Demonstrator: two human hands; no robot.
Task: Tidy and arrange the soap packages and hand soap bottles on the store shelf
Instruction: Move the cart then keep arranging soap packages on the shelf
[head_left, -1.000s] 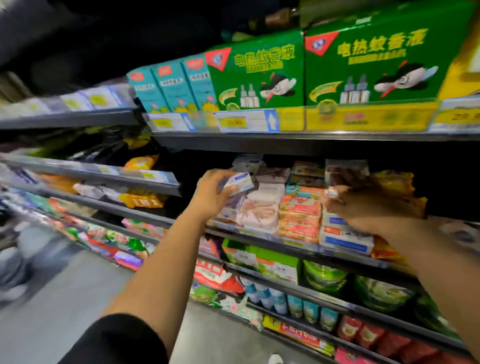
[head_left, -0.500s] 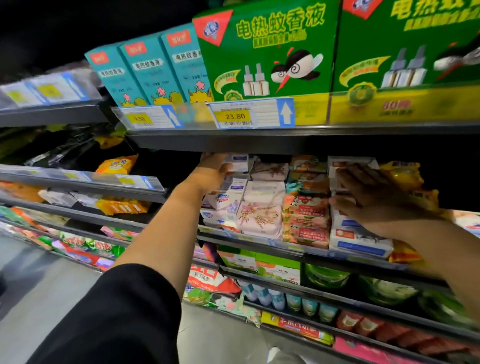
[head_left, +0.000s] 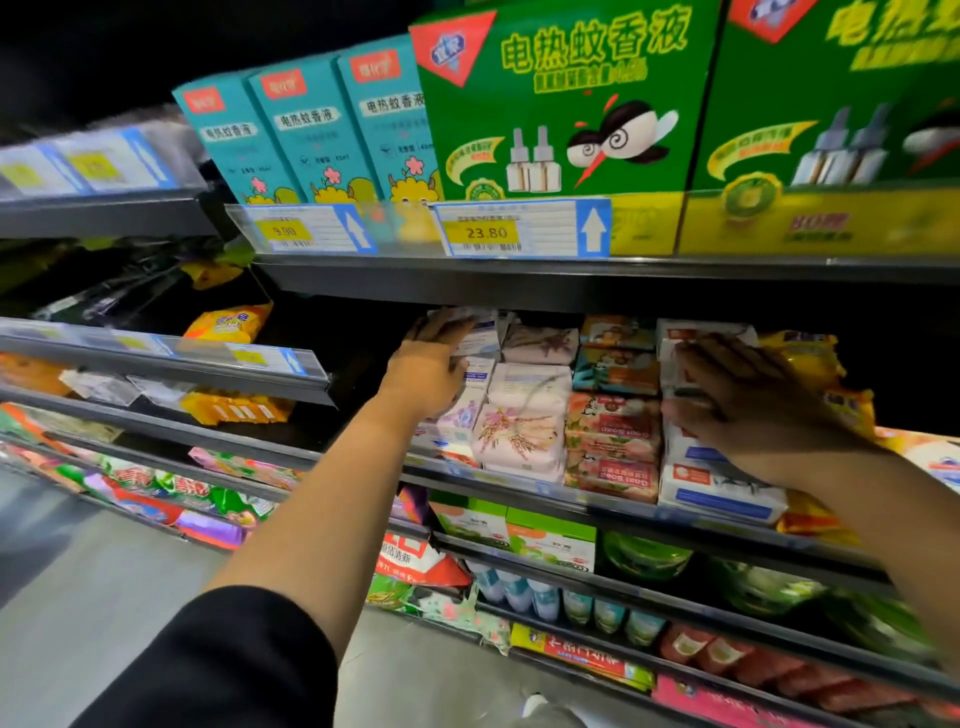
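Under teal boxes (head_left: 306, 130) and green boxes (head_left: 566, 104) of mosquito liquid, a person tidies soap on a store shelf (head_left: 571, 499). The left hand (head_left: 428, 371) reaches in from a black sleeve (head_left: 223, 665), its fingers (head_left: 441, 330) curled around a white-and-blue soap box (head_left: 480, 335) at the top of the leftmost stack. Just beside it sit pink soap packages (head_left: 524, 421), then a pile of orange Goat Soap packages (head_left: 613, 441). Farther right, the right hand (head_left: 753, 410) lies flat, fingers straight and spread, pressing the front of a stack of white soap packages (head_left: 719, 488), with yellow packets (head_left: 808, 358) beyond it.
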